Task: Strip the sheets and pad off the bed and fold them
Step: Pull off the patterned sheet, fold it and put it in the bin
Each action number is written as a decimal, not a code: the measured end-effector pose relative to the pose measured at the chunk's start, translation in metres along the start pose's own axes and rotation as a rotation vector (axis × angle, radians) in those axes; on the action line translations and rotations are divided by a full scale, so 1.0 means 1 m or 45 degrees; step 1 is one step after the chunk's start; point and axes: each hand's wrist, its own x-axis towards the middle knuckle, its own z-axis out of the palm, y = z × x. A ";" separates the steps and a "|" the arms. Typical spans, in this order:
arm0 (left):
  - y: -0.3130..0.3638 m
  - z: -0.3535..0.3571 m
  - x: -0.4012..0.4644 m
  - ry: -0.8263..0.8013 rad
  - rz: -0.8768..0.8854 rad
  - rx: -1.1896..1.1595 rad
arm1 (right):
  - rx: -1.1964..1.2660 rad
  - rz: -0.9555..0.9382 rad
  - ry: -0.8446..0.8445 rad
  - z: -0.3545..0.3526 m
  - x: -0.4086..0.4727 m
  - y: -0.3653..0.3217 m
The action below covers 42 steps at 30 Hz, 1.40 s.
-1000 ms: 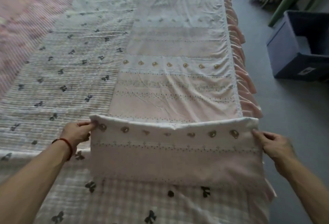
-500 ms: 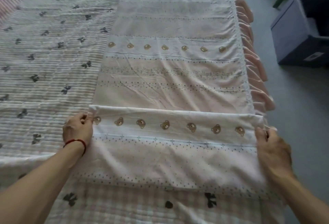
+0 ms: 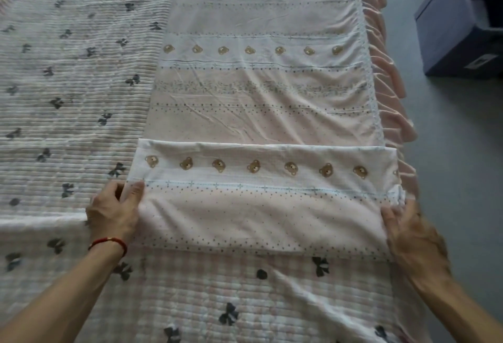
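the sheet (image 3: 261, 97), the pale pink one with bear faces and dotted stripes, is laid out as a long strip along the right side of the bed, on top of the quilted pad (image 3: 68, 84) with the dark bows. its near end is folded back over itself, so there's a doubled band lying across the strip with a row of bears along the top. the left hand (image 3: 113, 213) is at the left edge of that folded band, thumb and fingers pinching the cloth right at the corner of the dotted stripe; there's a red string bracelet (image 3: 109, 243) on that wrist. the right hand (image 3: 411, 236) is at the right edge of the band, fingers curled onto the fabric edge and holding it, though it's a bit blurry there. pink ruffle trim (image 3: 392, 92) hangs off the right side of the bed. a dark blue bin (image 3: 451, 35) sits on the grey floor (image 3: 449, 152), well apart from the bed.
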 end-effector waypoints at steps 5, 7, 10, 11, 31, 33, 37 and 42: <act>0.031 0.008 -0.017 0.135 0.118 0.444 | -0.301 -0.277 0.259 0.000 0.006 -0.026; 0.066 0.030 -0.030 -0.074 0.557 0.782 | -0.337 -0.556 0.099 0.013 0.013 -0.061; 0.109 0.082 -0.036 -0.374 0.706 0.755 | -0.359 -0.788 -0.085 0.058 0.034 -0.114; 0.110 0.098 -0.031 -0.432 0.693 0.741 | -0.404 -0.811 -0.112 0.070 0.042 -0.122; 0.051 0.071 -0.104 -0.498 1.176 0.767 | -0.523 -1.237 -0.222 0.067 -0.034 -0.059; 0.037 0.082 -0.102 -0.541 1.218 0.839 | -0.606 -1.252 -0.226 0.070 -0.026 -0.042; 0.013 0.059 -0.081 -0.626 1.297 0.905 | -0.655 -1.066 -0.152 0.040 -0.010 0.011; -0.011 0.036 -0.069 -0.486 0.999 1.012 | -0.528 -0.952 -0.130 0.020 -0.006 0.041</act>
